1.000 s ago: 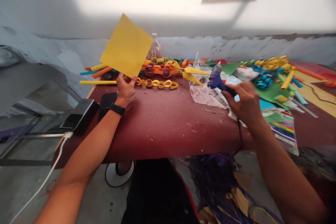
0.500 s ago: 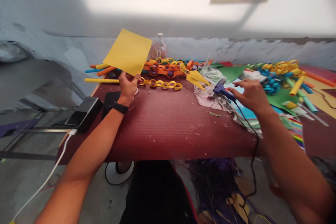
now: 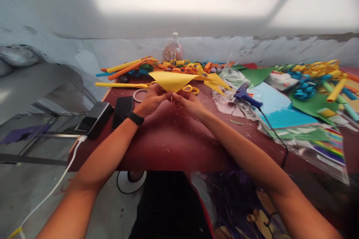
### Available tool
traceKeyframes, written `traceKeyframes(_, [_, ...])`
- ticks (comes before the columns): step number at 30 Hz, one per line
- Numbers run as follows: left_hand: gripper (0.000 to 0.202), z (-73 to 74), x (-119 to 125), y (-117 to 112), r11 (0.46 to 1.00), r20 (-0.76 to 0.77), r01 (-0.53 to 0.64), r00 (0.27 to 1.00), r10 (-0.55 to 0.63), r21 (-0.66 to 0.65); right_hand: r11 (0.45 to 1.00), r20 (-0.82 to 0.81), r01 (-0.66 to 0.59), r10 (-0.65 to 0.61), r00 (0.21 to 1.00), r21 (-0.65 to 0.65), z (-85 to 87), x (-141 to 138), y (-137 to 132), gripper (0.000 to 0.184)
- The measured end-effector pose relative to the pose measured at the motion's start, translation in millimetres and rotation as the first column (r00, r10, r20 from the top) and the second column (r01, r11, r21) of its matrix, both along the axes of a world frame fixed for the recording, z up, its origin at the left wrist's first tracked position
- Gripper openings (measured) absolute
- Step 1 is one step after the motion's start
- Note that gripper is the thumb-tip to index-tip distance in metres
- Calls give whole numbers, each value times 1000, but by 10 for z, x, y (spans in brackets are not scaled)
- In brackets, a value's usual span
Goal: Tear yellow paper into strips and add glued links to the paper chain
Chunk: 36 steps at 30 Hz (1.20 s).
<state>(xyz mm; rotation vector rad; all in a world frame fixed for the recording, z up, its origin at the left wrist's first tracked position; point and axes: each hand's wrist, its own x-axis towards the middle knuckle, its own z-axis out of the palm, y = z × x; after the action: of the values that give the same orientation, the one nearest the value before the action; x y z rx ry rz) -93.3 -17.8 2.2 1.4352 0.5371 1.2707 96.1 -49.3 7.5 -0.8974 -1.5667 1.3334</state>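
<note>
A yellow paper sheet is held up over the table, its near corner between my two hands. My left hand, with a dark band at the wrist, pinches that corner from the left. From the right, my right hand grips the same corner, fingertips close to the left ones. Behind the sheet lies a yellow paper chain, partly covered. A blue glue gun rests on crumpled clear plastic to the right, apart from both hands.
A phone and a black box-shaped device with a white cable sit at the left edge. Rolled paper tubes and a bottle stand behind. Blue paper sheets and blue paper chains lie right.
My right hand has left the glue gun and come to the sheet. The sheet has come down toward the table and right, and now both hands hold it.
</note>
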Motion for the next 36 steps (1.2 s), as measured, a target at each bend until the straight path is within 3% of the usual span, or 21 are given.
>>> traceKeyframes(4, [53, -23, -42, 1, 992, -165, 115, 979, -123, -57, 982, -144, 187, -187, 972, -10, -112, 130, 86, 62])
traceKeyframes(8, [47, -71, -61, -1, 960, -247, 246, 930, -272, -131, 948, -295, 308, -316, 902, -75, -48, 485, 253, 62])
traceKeyframes(14, [59, -153, -102, 80, 953, -173, 189, 957, -232, -235, 871, -192, 469, -440, 877, 147, 73, 904, 501, 65])
traceKeyframes(17, [59, -182, -114, 136, 968, -147, 109, 979, -144, -224, 887, -200, 448, -422, 884, 110, 25, 861, 469, 63])
traceKeyframes(20, [60, -196, -92, 147, 981, -154, 45, 985, -75, -188, 941, -167, 317, -295, 941, 119, -70, 667, 343, 57])
traceKeyframes(24, [70, -192, -30, 96, 987, -198, 88, 974, -114, -136, 976, 35, 169, -175, 984, 138, -199, 411, 186, 62])
traceKeyframes(27, [75, -174, -19, 77, 984, -205, 134, 966, -156, -116, 984, 123, 125, -141, 982, 131, -248, 382, 192, 68])
traceKeyframes(36, [81, -99, -127, 153, 993, -192, 42, 979, -62, -110, 886, -164, 426, -399, 902, 183, -61, 977, 570, 64])
